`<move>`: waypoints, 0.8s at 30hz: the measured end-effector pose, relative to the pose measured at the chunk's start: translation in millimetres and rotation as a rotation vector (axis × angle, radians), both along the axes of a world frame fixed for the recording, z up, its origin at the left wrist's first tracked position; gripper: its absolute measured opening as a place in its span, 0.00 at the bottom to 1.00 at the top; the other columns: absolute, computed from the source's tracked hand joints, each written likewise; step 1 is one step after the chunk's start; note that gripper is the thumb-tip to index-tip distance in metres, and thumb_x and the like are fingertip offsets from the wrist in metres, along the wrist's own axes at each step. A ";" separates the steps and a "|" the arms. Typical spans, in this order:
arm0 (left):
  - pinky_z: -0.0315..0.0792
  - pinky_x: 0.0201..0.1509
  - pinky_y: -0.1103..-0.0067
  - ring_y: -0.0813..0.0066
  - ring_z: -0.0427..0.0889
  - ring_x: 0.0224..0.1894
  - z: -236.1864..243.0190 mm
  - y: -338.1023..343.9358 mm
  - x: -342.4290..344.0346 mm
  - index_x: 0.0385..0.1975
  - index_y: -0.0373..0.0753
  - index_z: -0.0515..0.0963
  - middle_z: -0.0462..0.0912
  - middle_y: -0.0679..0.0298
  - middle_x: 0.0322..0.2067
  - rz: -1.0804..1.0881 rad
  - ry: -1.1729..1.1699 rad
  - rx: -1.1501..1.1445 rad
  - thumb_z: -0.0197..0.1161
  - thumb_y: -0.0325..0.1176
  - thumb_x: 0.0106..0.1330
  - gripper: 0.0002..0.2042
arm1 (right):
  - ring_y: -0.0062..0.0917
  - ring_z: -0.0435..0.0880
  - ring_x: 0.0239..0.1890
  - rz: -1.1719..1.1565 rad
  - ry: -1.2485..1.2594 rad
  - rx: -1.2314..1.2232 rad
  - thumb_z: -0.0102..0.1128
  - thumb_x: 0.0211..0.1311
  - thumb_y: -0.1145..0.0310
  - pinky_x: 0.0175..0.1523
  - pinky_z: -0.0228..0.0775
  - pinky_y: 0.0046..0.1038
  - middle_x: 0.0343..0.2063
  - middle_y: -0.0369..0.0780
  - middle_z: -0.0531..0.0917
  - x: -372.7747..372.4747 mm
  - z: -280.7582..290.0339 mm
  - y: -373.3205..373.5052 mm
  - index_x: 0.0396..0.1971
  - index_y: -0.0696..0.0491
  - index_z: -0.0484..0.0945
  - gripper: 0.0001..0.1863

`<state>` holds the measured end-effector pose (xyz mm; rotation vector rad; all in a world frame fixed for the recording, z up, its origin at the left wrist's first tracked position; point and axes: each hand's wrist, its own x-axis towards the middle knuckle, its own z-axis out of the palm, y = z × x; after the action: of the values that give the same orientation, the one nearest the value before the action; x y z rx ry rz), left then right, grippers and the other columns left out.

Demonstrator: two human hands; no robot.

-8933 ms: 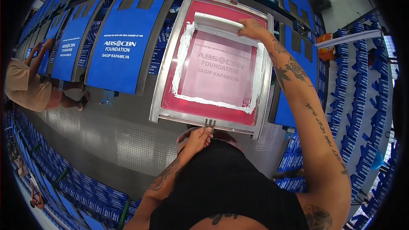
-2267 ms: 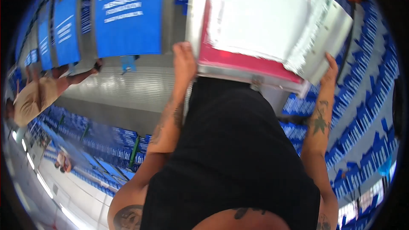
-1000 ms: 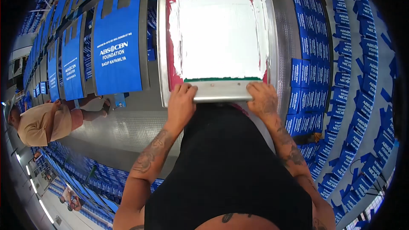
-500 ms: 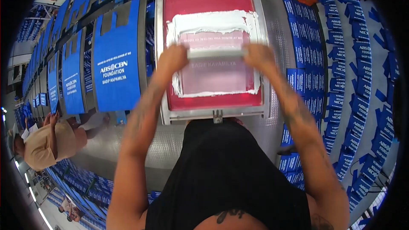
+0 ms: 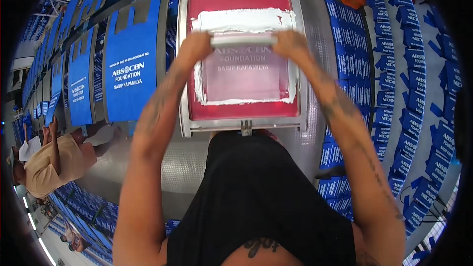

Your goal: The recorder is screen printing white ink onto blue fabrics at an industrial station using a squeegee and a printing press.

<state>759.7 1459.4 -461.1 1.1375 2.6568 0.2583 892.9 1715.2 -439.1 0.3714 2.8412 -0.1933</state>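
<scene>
While both hands grip the squeegee (image 5: 244, 39), left hand (image 5: 195, 49) at its 9 o'clock end and right hand (image 5: 290, 45) at its 3 o'clock end, the blade has advanced toward 12 o'clock since half a second ago. It sits on the red screen frame (image 5: 242, 108). White ink (image 5: 241, 19) is banked ahead; the swept mesh shows lettering. Judgement: stroke nearly complete. Printed blue bags (image 5: 130, 64) lie at 9 o'clock.
</scene>
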 end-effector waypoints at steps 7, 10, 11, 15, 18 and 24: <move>0.77 0.34 0.65 0.55 0.77 0.36 6.6 -73.2 163.8 0.23 0.38 0.76 0.78 0.57 0.28 0.008 0.049 0.241 0.61 0.20 0.40 0.09 | 0.35 0.82 0.39 0.009 0.309 -0.175 0.62 0.35 0.67 0.46 0.72 0.42 0.32 0.40 0.84 173.0 -19.0 -75.9 0.32 0.46 0.84 0.17; 0.77 0.38 0.63 0.53 0.78 0.38 -7.1 -35.2 94.2 0.27 0.38 0.81 0.81 0.55 0.31 0.079 0.060 0.115 0.60 0.22 0.44 0.09 | 0.38 0.84 0.34 -0.069 0.057 -0.092 0.59 0.43 0.61 0.43 0.74 0.41 0.31 0.42 0.84 88.5 -7.7 -40.2 0.31 0.45 0.84 0.13; 0.77 0.38 0.63 0.52 0.79 0.36 6.6 -9.3 58.3 0.30 0.38 0.83 0.82 0.53 0.30 0.105 0.061 0.126 0.58 0.24 0.48 0.10 | 0.39 0.84 0.33 -0.027 0.135 -0.013 0.56 0.45 0.59 0.40 0.75 0.39 0.31 0.43 0.85 53.6 -5.6 -19.5 0.31 0.46 0.84 0.14; 0.78 0.43 0.64 0.53 0.84 0.31 9.2 28.4 -31.9 0.30 0.39 0.83 0.83 0.51 0.27 0.005 0.111 0.107 0.60 0.30 0.49 0.09 | 0.38 0.84 0.38 0.060 0.139 0.028 0.54 0.47 0.61 0.45 0.76 0.38 0.33 0.42 0.85 -33.8 8.7 20.7 0.34 0.46 0.83 0.15; 0.78 0.42 0.63 0.52 0.83 0.34 9.1 2.2 12.3 0.33 0.40 0.83 0.83 0.51 0.29 0.009 -0.067 -0.064 0.62 0.32 0.49 0.11 | 0.38 0.84 0.39 -0.039 0.037 -0.047 0.54 0.48 0.62 0.47 0.76 0.39 0.34 0.43 0.85 24.3 3.6 1.8 0.37 0.45 0.83 0.15; 0.77 0.33 0.65 0.53 0.76 0.37 9.7 -81.3 178.6 0.24 0.39 0.76 0.77 0.58 0.28 0.039 0.029 0.226 0.63 0.22 0.39 0.09 | 0.37 0.82 0.37 0.045 0.352 -0.163 0.60 0.34 0.68 0.43 0.71 0.39 0.32 0.41 0.84 180.5 -1.5 -86.9 0.29 0.50 0.84 0.15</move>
<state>938.3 1378.1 -451.4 1.1614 2.7306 0.5653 1073.4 1628.3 -440.6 0.2598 3.1428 -0.5247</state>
